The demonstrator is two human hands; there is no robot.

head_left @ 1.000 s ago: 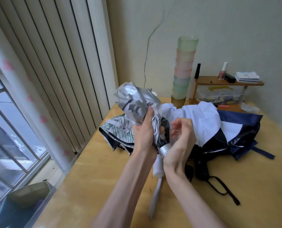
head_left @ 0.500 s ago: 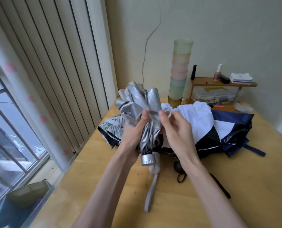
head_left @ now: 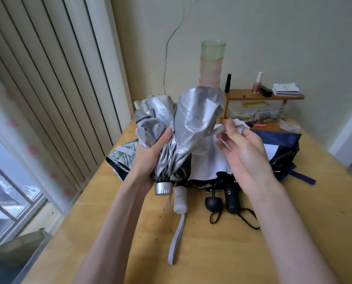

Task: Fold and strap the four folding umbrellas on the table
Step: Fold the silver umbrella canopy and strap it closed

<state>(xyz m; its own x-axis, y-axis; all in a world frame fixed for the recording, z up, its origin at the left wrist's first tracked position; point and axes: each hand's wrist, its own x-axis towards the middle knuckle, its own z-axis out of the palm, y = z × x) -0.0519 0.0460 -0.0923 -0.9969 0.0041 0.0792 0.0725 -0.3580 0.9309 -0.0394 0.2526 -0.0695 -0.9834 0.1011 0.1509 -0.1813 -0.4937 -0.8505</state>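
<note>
My left hand point(head_left: 150, 158) grips a silver folding umbrella point(head_left: 189, 128) around its gathered canopy, handle end down, above the wooden table point(head_left: 232, 253). The silver cap point(head_left: 163, 188) of its handle pokes out below my fist. My right hand point(head_left: 242, 146) pinches the umbrella's pale closing strap point(head_left: 216, 130) and holds it stretched out to the right. Behind, loose on the table, lie a white and navy umbrella point(head_left: 277, 150) and a leaf-print umbrella point(head_left: 121, 156). Two black handles point(head_left: 231, 199) and a white handle point(head_left: 180, 199) with a grey wrist loop point toward me.
A tall stack of pastel cups point(head_left: 212, 64) stands at the back by the wall. A small wooden shelf point(head_left: 263, 96) with bottles and cards sits at the back right, above a clear box. Vertical blinds point(head_left: 48, 89) and a window border the table's left edge.
My left hand has lifted and turned the silver umbrella so the canopy spreads wider. My right hand has pulled the strap out to the right, away from the canopy.
</note>
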